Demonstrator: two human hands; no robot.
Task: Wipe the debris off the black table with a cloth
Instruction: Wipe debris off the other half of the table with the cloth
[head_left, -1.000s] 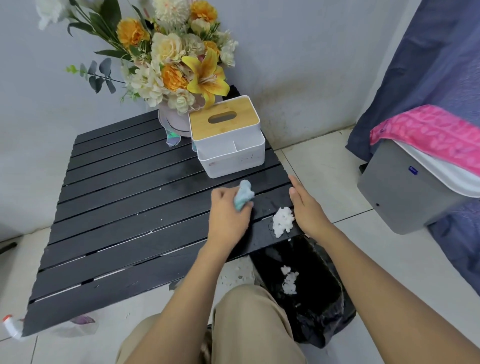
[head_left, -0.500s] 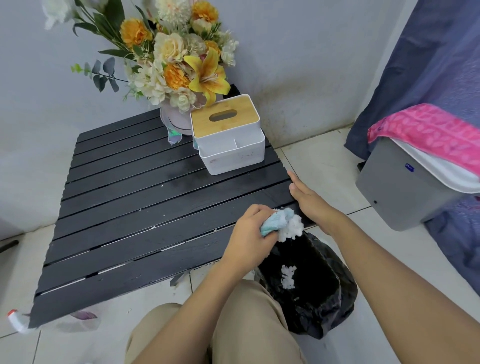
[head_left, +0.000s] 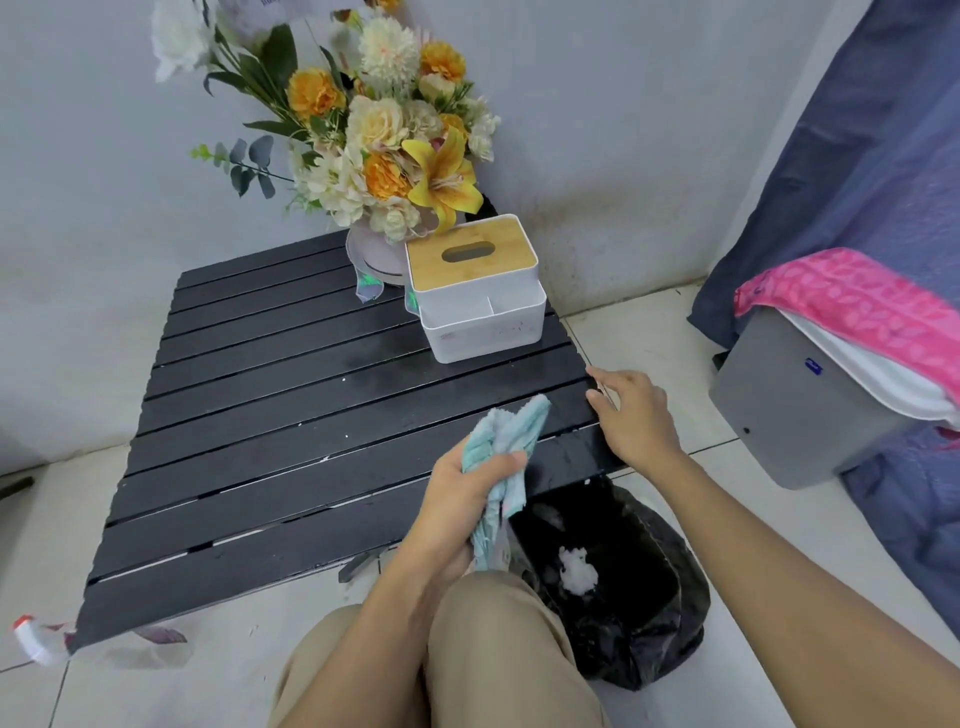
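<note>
The black slatted table (head_left: 291, 415) fills the middle of the view, with a few tiny white specks on its slats. My left hand (head_left: 467, 493) grips a bunched light-blue cloth (head_left: 511, 436) above the table's near right corner. My right hand (head_left: 636, 418) rests with relaxed fingers on the table's right edge. Just below that corner stands a bin lined with a black bag (head_left: 623, 587), and a white clump of debris (head_left: 577, 569) lies inside it.
A white tissue box with a wooden lid (head_left: 475, 291) and a vase of flowers (head_left: 395, 156) stand at the table's far right. A grey box (head_left: 800, 405) with a pink cloth stands right. A spray bottle (head_left: 36, 642) lies on the floor, near left.
The white clump went off the table's near right corner into the bin. My left hand then lifted the cloth back above the corner. My right hand stayed at the table's edge.
</note>
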